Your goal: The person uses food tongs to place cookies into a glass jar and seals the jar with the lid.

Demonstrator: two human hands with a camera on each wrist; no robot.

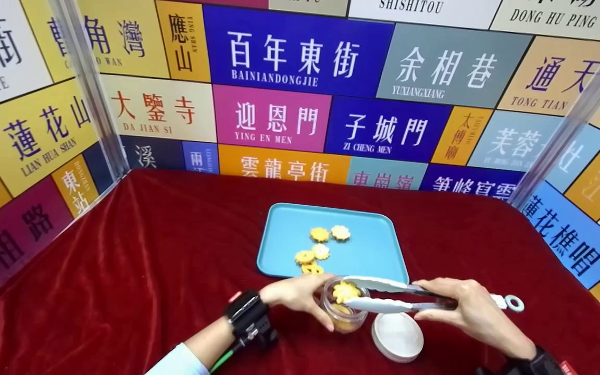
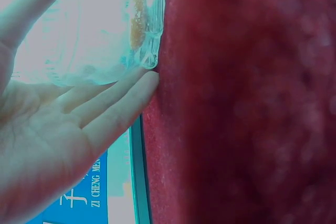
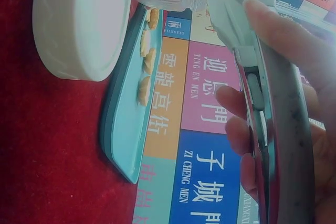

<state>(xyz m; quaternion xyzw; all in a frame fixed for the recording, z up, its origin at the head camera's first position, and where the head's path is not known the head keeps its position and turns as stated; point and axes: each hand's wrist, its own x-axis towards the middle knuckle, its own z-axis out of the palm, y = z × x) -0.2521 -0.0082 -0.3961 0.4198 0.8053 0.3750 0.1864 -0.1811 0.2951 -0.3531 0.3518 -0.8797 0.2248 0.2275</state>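
Your left hand point(image 1: 300, 292) curves its fingers point(image 2: 121, 109) and thumb round the clear jar point(image 1: 349, 326); your right hand point(image 1: 467, 307), reaching from the right, grips the tongs point(image 1: 386, 304) over its mouth.

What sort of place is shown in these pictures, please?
Probably an indoor booth set up for demonstration or recording, though I cannot be sure. Sign-like printed walls stand on three sides, dark red cloth covers the work surface, and black devices are strapped to both wrists.

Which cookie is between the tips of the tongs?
The yellow cookie at the mouth of the clear jar; the others lie lower inside it or on the blue tray.
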